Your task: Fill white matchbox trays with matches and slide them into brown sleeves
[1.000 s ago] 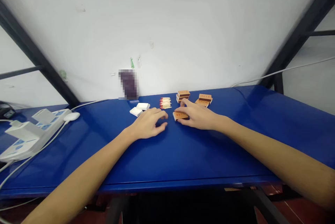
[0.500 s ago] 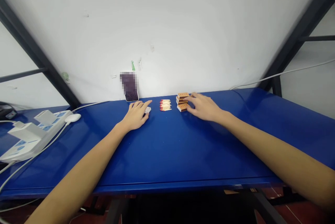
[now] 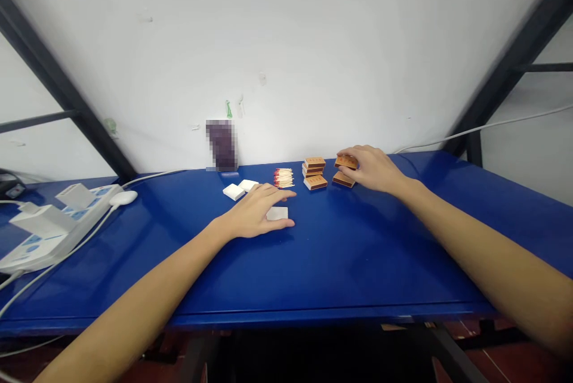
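Glossy blue paint coats the surface (image 3: 358,269), which meets a pale, scuffed wall (image 3: 322,55). Toward its back right, the right hand (image 3: 369,167) pinches an orange matchbox (image 3: 345,162) between thumb and fingers; its printed top faces up, the lettering too small to read. Just below it lies a second matchbox (image 3: 344,179), likewise orange with a dark brown side. Nearby on the left, a matchbox stack (image 3: 314,163) shows orange tops, dark striking sides and whitish ends, with another box (image 3: 316,182) in front. Red-tipped pale matches (image 3: 283,178) lie side by side. The left hand (image 3: 264,211) spreads its thumb and fingers wide around a plain white piece (image 3: 277,213); whether they touch it, I cannot tell. Two white blocks (image 3: 233,192) sit beyond.
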The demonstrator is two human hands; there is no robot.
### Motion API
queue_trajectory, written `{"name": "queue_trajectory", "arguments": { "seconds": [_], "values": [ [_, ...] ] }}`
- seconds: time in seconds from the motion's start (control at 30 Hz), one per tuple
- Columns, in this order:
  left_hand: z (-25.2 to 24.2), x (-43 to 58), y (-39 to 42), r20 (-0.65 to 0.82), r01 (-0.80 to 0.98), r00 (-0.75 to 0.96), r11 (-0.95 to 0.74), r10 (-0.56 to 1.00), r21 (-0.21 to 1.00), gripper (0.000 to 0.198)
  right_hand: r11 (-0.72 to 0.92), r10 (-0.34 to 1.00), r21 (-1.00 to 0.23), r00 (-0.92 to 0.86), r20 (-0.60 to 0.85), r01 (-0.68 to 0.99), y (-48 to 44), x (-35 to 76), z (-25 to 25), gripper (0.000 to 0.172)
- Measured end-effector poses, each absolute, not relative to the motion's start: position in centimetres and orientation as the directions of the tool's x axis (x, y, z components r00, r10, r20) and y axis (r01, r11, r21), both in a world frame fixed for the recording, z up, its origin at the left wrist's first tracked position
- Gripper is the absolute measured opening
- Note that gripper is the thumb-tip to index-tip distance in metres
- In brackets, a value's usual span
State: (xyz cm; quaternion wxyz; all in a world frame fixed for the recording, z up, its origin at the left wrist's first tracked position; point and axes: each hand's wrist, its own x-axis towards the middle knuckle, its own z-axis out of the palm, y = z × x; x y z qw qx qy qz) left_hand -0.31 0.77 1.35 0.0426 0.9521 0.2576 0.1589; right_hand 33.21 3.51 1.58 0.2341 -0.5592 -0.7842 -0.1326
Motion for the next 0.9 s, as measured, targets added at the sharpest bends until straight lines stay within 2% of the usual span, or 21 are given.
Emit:
{"name": "queue_trajectory", "arguments": {
  "seconds": [0.1,0.17,0.3,0.37,0.43,0.53,0.7,0.8,0.9],
  "values": [
    [1.3,-0.2,0.6,0.289,0.482,0.806,-0.856,0.517,0.188,0.047,0.512,0.749,-0.099,-0.387,0.538,0.854,1.4,30.1,2.6,0.040],
    [1.2,-0.5,0.9,0.270,0.505,0.800,-0.844,0.536,0.181,0.043,0.631,0.721,-0.114,-0.525,0.453,0.768,-0.1,28.0,2.7,0.041],
    [1.2,-0.8,1.2,0.197,0.526,0.812,-0.835,0.549,0.160,0.037,0.734,0.669,-0.124,-0.678,0.303,0.668,-1.7,25.6,2.0,0.049],
    [1.2,-0.4,0.8,0.192,0.510,0.822,-0.844,0.535,0.169,0.034,0.737,0.669,-0.094,-0.703,0.239,0.669,-1.8,25.6,1.9,0.047],
    [1.1,0.3,0.0,0.205,0.488,0.829,-0.851,0.521,0.193,0.035,0.698,0.706,-0.039,-0.679,0.201,0.715,-1.7,26.0,2.2,0.037],
    [0.9,1.4,-1.0,0.217,0.478,0.828,-0.853,0.517,0.208,0.039,0.642,0.742,0.014,-0.626,0.237,0.766,-1.3,26.9,3.0,0.020],
    [0.8,1.4,-0.9,0.250,0.506,0.793,-0.830,0.555,0.237,0.040,0.653,0.734,-0.121,-0.587,0.341,0.747,-0.9,27.4,3.0,0.005],
    [1.1,0.8,-0.4,0.228,0.472,0.818,-0.843,0.528,0.259,0.038,0.615,0.749,-0.105,-0.536,0.389,0.782,-0.8,26.5,2.3,0.010],
    [1.4,0.7,-0.8,0.179,0.438,0.862,-0.874,0.475,0.212,0.048,0.659,0.714,-0.036,-0.610,0.344,0.751,-0.3,24.8,1.8,0.021]
  ]
}}
